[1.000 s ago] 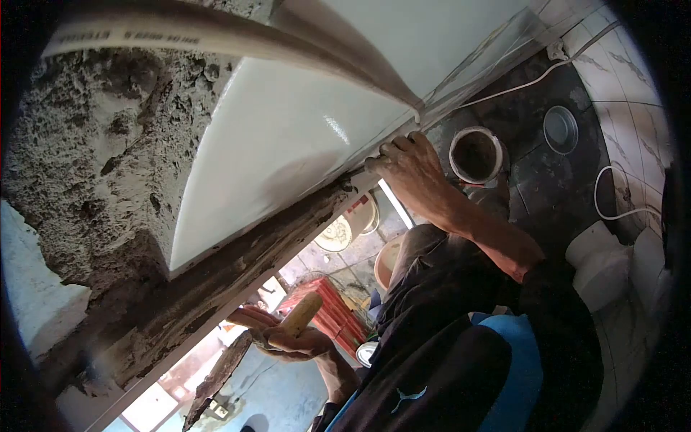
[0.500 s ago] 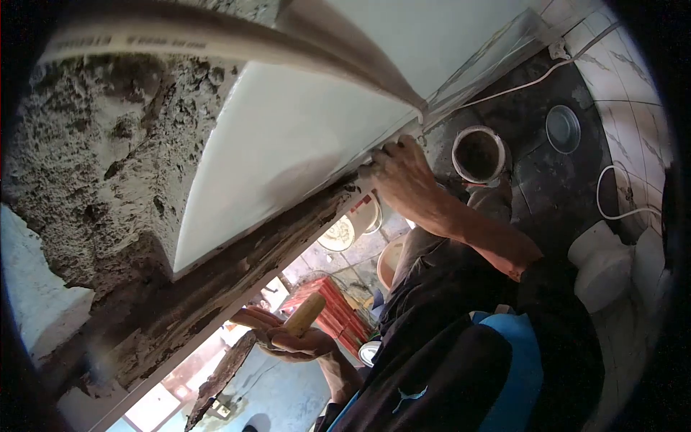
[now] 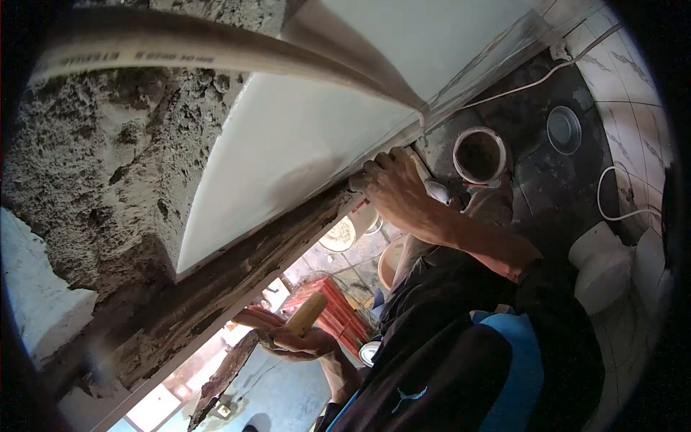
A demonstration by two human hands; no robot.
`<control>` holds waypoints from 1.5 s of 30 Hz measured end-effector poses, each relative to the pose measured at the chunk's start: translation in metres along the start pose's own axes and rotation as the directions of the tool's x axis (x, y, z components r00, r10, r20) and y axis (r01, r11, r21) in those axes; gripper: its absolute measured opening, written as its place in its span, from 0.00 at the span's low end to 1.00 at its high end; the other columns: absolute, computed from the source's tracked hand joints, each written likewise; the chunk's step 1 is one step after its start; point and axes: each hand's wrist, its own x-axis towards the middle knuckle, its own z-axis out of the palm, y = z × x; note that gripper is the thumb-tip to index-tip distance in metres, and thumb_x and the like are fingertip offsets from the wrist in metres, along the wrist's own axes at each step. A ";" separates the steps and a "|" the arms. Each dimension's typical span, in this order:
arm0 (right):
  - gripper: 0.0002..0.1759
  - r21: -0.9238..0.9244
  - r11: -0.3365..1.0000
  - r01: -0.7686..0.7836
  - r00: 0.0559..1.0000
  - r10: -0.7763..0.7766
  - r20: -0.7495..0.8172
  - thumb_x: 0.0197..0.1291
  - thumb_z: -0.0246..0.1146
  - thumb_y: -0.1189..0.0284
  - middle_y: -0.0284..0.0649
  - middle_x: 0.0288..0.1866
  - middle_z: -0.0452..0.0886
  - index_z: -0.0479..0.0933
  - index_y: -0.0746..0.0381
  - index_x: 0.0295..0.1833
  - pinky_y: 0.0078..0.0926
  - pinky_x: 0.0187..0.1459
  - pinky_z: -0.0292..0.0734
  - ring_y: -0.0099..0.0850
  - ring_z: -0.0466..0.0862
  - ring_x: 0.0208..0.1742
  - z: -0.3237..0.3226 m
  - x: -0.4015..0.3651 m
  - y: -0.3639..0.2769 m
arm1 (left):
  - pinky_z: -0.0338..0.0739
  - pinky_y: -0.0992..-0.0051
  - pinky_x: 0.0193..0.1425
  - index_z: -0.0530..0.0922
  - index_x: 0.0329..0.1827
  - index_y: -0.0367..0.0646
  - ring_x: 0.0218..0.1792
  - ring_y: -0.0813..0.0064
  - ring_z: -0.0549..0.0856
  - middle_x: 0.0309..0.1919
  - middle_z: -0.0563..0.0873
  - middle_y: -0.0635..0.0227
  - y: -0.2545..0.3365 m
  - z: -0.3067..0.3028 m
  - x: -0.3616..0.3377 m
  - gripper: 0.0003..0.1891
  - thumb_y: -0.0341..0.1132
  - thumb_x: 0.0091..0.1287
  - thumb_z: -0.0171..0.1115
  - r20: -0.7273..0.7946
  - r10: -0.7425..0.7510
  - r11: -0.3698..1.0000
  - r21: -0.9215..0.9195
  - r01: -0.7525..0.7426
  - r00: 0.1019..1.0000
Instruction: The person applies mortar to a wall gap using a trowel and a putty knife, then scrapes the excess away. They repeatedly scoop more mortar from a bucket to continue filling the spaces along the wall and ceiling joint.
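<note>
My left hand (image 3: 299,344) is at the lower left, closed round the wooden handle (image 3: 306,314) of a trowel, some of its fingers stretched out. The trowel's mortar-caked blade (image 3: 224,378) points down and left. My right hand (image 3: 392,183) lies at the lower edge of a large white tile (image 3: 281,158), its fingers curled against the mortar-smeared ledge (image 3: 252,263). Whatever may be under those fingertips is hidden. A pale hose or pipe (image 3: 237,54) crosses in front of the tile.
Rough bare mortar (image 3: 108,165) borders the tile on the left. On the dark floor stand a bucket (image 3: 480,155) and a round dish (image 3: 563,129). Red crates (image 3: 327,317) and a tub of pale material (image 3: 338,235) are below the ledge. A white cable (image 3: 612,191) hangs at right.
My right hand has slid a little left and down along the ledge, uncovering a pale object with a metallic end behind it. My left hand keeps the trowel in nearly the same place.
</note>
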 end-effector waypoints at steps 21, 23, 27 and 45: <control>0.09 0.002 0.999 0.051 0.998 -0.051 -0.023 0.48 0.65 0.70 0.39 0.30 0.80 0.82 0.56 0.38 0.40 0.49 0.63 0.32 0.77 0.37 -0.023 0.003 0.004 | 0.59 0.57 0.71 0.57 0.62 0.24 0.67 0.51 0.63 0.65 0.60 0.36 0.008 0.001 0.000 0.28 0.44 0.72 0.35 0.088 0.032 0.995 -0.101 -0.023 0.996; 0.11 -0.002 1.000 0.027 0.998 -0.027 0.051 0.49 0.66 0.70 0.38 0.31 0.80 0.82 0.55 0.41 0.41 0.49 0.63 0.31 0.77 0.38 -0.040 0.001 0.010 | 0.59 0.57 0.71 0.57 0.62 0.24 0.67 0.51 0.63 0.65 0.60 0.37 0.008 -0.002 -0.001 0.28 0.44 0.72 0.35 0.089 0.031 0.994 -0.106 -0.021 0.996; 0.08 0.050 0.998 0.024 0.999 -0.022 -0.026 0.50 0.64 0.71 0.40 0.32 0.81 0.81 0.59 0.38 0.37 0.46 0.64 0.31 0.77 0.38 -0.057 0.001 0.005 | 0.60 0.57 0.71 0.57 0.62 0.24 0.67 0.52 0.63 0.65 0.60 0.37 0.010 0.001 -0.002 0.28 0.44 0.72 0.35 0.100 0.034 0.992 -0.127 -0.021 0.994; 0.13 0.025 0.999 0.025 0.999 -0.024 -0.047 0.47 0.66 0.71 0.39 0.32 0.80 0.80 0.57 0.42 0.36 0.45 0.64 0.30 0.78 0.39 -0.069 -0.004 0.001 | 0.54 0.57 0.73 0.51 0.67 0.24 0.69 0.50 0.59 0.67 0.56 0.38 0.005 0.001 -0.006 0.31 0.46 0.73 0.34 0.028 0.009 0.991 -0.135 -0.005 1.000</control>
